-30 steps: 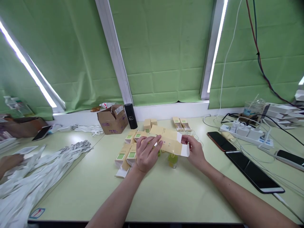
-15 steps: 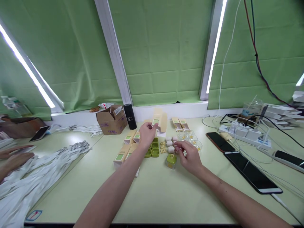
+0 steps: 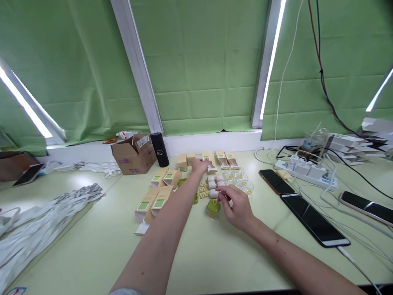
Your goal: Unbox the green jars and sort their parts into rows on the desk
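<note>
At the back of the table, my left hand (image 3: pixel 201 165) has its fingers closed at the side of a small tan cardboard box (image 3: pixel 209 157), which stands beside two similar boxes (image 3: pixel 227 160). My right hand (image 3: pixel 236 205) hovers loosely curled, thumb and index finger apart, with nothing visible in it. Just left of it is a small clear case with a green lid and loop (image 3: pixel 213 208). White cylinders (image 3: pixel 212 185), small yellow clips (image 3: pixel 203 190) and clear cups (image 3: pixel 238 177) sit in groups behind. My left forearm partly hides some green square lids (image 3: pixel 195 198).
More tan boxes with green labels (image 3: pixel 156 200) stand left of my forearm. Behind are an open carton (image 3: pixel 134 155) and a black cylinder (image 3: pixel 159 150). Phones (image 3: pixel 315 220), cables and a power strip (image 3: pixel 307 174) lie right; white straps (image 3: pixel 52 219) lie left.
My left hand has lowered the tan box from the air to the back of the table, next to the others. The view has shifted, and a co-worker's hands at left are out of view.
</note>
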`<action>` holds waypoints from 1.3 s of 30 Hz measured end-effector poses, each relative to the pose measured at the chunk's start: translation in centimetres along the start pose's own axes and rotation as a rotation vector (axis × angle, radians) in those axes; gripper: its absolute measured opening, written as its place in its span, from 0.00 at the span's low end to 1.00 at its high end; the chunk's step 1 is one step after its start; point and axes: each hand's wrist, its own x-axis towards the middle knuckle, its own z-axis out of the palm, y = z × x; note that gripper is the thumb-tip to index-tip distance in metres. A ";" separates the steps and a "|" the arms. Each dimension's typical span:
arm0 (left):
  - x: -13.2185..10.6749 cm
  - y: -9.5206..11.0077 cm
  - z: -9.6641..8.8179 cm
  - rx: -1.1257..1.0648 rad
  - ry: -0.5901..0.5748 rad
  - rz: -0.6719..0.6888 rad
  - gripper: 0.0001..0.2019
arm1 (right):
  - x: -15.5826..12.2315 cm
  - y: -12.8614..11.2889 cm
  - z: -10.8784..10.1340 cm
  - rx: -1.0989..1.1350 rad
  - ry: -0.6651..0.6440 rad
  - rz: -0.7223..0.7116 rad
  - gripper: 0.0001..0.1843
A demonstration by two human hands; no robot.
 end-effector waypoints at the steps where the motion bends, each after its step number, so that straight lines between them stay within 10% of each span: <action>1: 0.1 0.0 0.2 0.014 0.003 0.013 0.21 | 0.0 0.0 0.0 -0.003 -0.001 -0.002 0.12; 13: -2.2 -0.7 0.4 0.222 -0.220 0.313 0.12 | 0.3 -0.6 -0.1 -0.023 -0.001 -0.061 0.12; 39: -2.0 0.3 2.3 0.353 -0.412 0.385 0.20 | 0.3 -0.5 0.0 -0.055 -0.014 -0.118 0.12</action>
